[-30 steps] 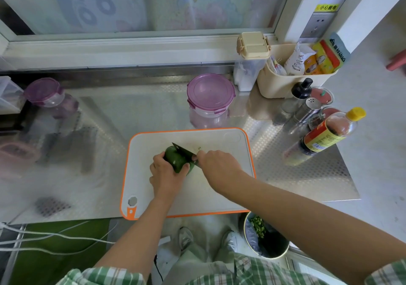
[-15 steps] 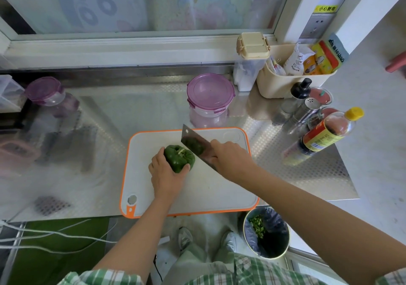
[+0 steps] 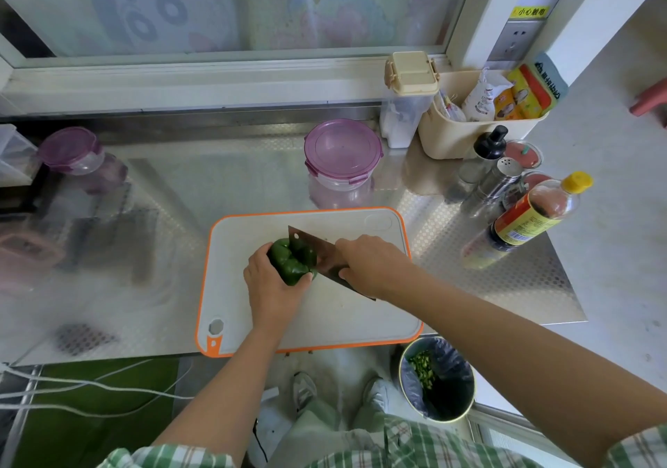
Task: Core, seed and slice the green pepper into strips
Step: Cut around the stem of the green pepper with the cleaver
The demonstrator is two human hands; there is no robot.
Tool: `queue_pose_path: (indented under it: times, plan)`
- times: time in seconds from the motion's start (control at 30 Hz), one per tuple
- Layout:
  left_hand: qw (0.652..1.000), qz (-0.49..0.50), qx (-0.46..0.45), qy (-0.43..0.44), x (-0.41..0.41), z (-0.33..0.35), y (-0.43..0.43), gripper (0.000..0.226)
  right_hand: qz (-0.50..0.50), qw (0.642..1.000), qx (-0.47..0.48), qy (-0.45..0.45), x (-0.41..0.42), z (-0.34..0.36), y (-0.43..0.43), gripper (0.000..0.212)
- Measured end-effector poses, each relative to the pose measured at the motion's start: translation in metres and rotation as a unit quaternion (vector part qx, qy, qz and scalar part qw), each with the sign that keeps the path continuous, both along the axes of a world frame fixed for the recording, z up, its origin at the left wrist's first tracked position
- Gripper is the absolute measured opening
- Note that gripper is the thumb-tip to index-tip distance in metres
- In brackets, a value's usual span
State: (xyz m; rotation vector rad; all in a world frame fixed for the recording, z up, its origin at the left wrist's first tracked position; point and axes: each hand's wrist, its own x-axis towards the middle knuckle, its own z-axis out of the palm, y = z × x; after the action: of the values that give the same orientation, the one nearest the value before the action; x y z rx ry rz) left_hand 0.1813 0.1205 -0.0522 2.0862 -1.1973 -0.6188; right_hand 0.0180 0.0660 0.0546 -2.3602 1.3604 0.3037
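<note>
One view, head camera. Two hands are at work on one white, orange-rimmed board [image 3: 252, 323] at the front edge of the steel counter [image 3: 216, 186].

The left hand [image 3: 269, 285] grips the pepper [image 3: 292, 260], fingers curled over its left and near side. The pepper sits on the board left of centre. The right hand [image 3: 371, 263] is clenched round the knife [image 3: 314, 251] handle. The blade is tilted and lies against the pepper's right side. Cannot tell whether it has cut in.

Writing: the yellow sticker [image 3: 529, 12] above the socket [image 3: 514, 40] reads 小心触电. The bottle [image 3: 530, 220] has a yellow cap and a red-yellow label, its print too small to read. The packets [image 3: 505, 96] in the basket [image 3: 469, 139] are printed but not legible. A cartoon face [image 3: 155, 9] shows on the window.

Against half a second ago: the knife was then lifted behind the pepper with its flat side showing, and now the blade is down on the pepper. The left hand's grip and the pepper's spot are unchanged.

Counts:
- One pepper, one knife, one board.
- Two purple-lid tubs: near tub [image 3: 343, 153] just behind the board, far tub [image 3: 70, 150] at the left.
- One beige-lid canister [image 3: 409, 99].
- One shaker [image 3: 498, 182].
- One pump bottle [image 3: 483, 153].
- One bin [image 3: 451, 410] on the floor, with green scraps inside.
</note>
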Motion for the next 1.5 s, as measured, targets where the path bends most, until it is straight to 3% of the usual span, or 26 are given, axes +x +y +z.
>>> queue_pose_path:
  times: [0.23, 0.33, 0.47, 0.6, 0.73, 0.87, 1.1, 1.27, 1.5]
  plan:
    - [0.997, 0.077, 0.008, -0.027, -0.014, 0.008, -0.002, 0.079, -0.046, 0.998, -0.042, -0.004, 0.012, -0.011, 0.024, 0.025]
    - [0.997, 0.066, 0.01, -0.03, -0.013, 0.008, -0.003, 0.08, -0.048, 0.998, -0.042, -0.005, 0.009, -0.014, 0.02, 0.024]
    - [0.999, -0.027, 0.016, 0.04, 0.004, 0.001, 0.002, 0.085, -0.017, 1.0, -0.022, -0.014, -0.004, -0.011, 0.004, 0.023]
    - [0.993, -0.037, 0.025, 0.11, 0.011, -0.001, 0.007, 0.075, 0.015, 0.999, -0.031, -0.012, -0.012, 0.0, -0.006, 0.025]
    - [0.995, -0.029, 0.011, 0.09, 0.009, 0.001, 0.008, 0.087, 0.047, 0.999, -0.027, -0.004, -0.019, 0.014, -0.011, 0.028]
    - [0.998, -0.056, 0.034, -0.018, 0.012, -0.002, 0.005, 0.098, 0.07, 0.997, -0.033, 0.015, -0.013, 0.011, -0.008, 0.029]
    - [0.996, -0.088, 0.02, -0.024, 0.005, -0.008, 0.002, 0.07, 0.048, 0.998, -0.036, 0.025, -0.004, 0.001, -0.002, 0.023]
    - [0.996, -0.085, 0.01, 0.022, 0.01, -0.012, 0.002, 0.069, 0.031, 0.998, -0.047, 0.027, 0.0, -0.003, 0.003, 0.028]
    - [0.997, -0.052, -0.025, -0.051, -0.016, -0.012, -0.004, 0.06, -0.018, 0.998, -0.037, 0.038, -0.002, -0.021, 0.018, 0.037]
